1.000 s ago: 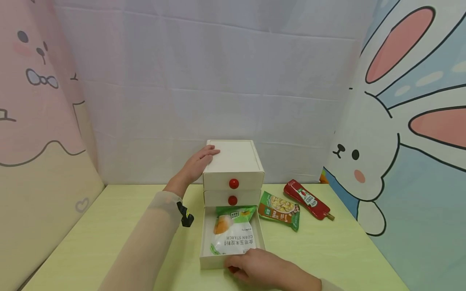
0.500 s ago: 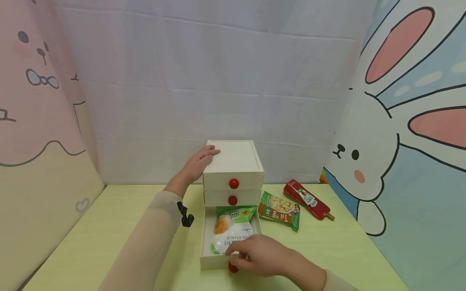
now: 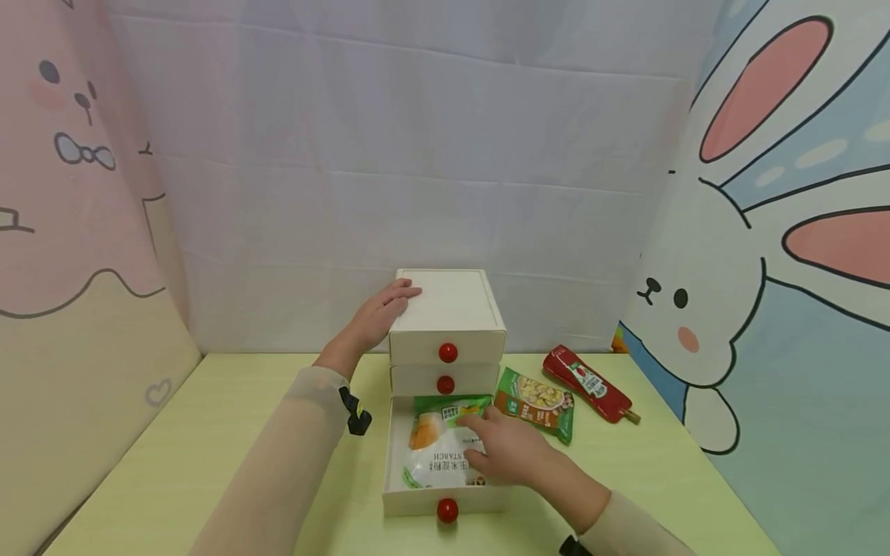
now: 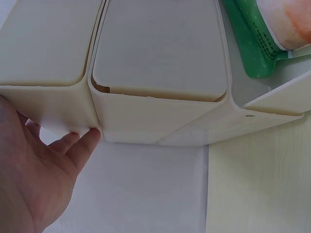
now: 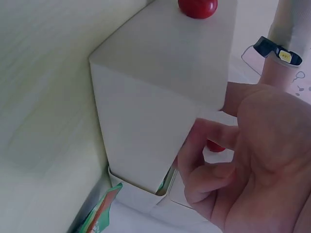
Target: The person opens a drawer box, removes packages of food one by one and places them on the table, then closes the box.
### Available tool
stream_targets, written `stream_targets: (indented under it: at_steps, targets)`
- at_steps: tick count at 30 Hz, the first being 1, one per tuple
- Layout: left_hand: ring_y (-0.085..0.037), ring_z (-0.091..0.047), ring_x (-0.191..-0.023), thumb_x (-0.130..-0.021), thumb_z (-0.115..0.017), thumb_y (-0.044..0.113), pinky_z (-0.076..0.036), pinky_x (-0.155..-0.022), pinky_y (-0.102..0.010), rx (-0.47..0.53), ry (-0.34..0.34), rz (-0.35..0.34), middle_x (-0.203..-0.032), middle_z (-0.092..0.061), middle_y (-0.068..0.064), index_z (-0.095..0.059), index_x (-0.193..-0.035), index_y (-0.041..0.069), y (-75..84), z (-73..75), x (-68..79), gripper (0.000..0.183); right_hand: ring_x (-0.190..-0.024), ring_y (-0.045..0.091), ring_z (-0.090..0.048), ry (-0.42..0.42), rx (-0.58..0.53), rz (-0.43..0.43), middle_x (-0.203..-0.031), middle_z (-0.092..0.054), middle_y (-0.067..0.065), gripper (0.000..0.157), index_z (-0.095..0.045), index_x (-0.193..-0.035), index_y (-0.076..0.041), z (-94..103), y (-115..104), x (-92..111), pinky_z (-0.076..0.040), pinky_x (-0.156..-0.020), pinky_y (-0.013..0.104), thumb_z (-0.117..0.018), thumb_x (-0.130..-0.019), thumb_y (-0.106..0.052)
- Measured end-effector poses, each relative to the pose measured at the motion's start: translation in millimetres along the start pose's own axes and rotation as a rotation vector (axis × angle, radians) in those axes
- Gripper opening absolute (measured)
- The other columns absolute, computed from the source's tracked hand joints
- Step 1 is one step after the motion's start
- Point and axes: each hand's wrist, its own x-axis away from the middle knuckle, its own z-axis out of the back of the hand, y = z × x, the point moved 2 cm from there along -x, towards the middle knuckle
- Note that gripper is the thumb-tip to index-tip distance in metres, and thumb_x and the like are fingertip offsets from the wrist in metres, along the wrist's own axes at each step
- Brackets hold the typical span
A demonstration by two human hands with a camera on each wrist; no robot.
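Note:
A small white cabinet of stacked drawers [image 3: 452,301] stands on the table with its bottom drawer [image 3: 416,503] pulled out. Inside that drawer lies a corn starch bag [image 3: 433,455], white and green with printed text. My left hand [image 3: 371,318] rests on the cabinet's top left edge; in the left wrist view its fingertips [image 4: 87,141] touch the cabinet's side. Over the drawer's right side hovers my right hand [image 3: 518,452], fingers loosely bent above the bag and gripping nothing. The drawer's red knob [image 3: 448,510] is free of both hands. The right wrist view hides most of the bag behind the drawer wall.
Right of the cabinet lies a green and brown food packet [image 3: 535,401], partly behind my right hand. Farther right is a red ketchup pouch [image 3: 587,384]. A white cloth [image 3: 417,154] hangs behind the table [image 3: 250,432], with printed panels at both sides.
My right hand has let go of the bottom drawer's red knob and moved up and forward over the corn starch bag. The left hand has stayed on the cabinet.

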Motion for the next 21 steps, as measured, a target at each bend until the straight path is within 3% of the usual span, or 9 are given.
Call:
stream_targets:
  at_steps: [6,13,16,21]
  targets:
    - [-0.034,-0.010,-0.174,-0.119,-0.032,0.031,-0.012,-0.138,-0.065,0.002,0.006,0.007,-0.185,-0.022,-0.006,-0.051,-0.166,0.012,-1.7,-0.1,-0.5,0.053,-0.118,0.031,-0.073,-0.116,-0.042,-0.088,-0.136,-0.075,0.012,0.053,-0.066,-0.149,-0.019,-6.2,-2.9,-14.5,-0.063,-0.098,0.053,-0.079,-0.100,-0.038]
    - [-0.034,-0.010,-0.174,-0.119,-0.032,0.031,-0.012,-0.138,-0.066,0.004,0.008,0.010,-0.185,-0.022,-0.005,-0.050,-0.166,0.012,-1.2,0.0,0.0,0.054,-0.100,0.021,-0.074,-0.180,-0.052,-0.121,-0.130,-0.077,0.010,0.065,-0.062,-0.151,-0.022,-14.6,-4.4,-27.3,-0.063,-0.089,0.045,-0.086,-0.094,-0.045]
    - [-0.034,-0.010,-0.174,-0.120,-0.032,0.032,-0.012,-0.138,-0.065,0.006,0.007,0.010,-0.185,-0.022,-0.005,-0.051,-0.166,0.012,-0.5,0.1,0.4,0.054,-0.103,0.022,-0.074,-0.187,-0.014,-0.114,-0.127,-0.078,0.009,0.066,-0.060,-0.150,-0.024,-16.2,-4.8,-30.1,-0.063,-0.088,0.044,-0.088,-0.093,-0.043]
    - [-0.034,-0.010,-0.174,-0.120,-0.033,0.032,-0.012,-0.137,-0.066,0.010,0.002,0.013,-0.185,-0.022,-0.005,-0.050,-0.166,0.012,0.3,-0.4,1.4,0.054,-0.114,0.025,-0.075,-0.188,-0.010,-0.082,-0.134,-0.077,0.008,0.054,-0.064,-0.149,-0.022,-16.7,-3.1,-31.6,-0.063,-0.096,0.047,-0.082,-0.099,-0.031]
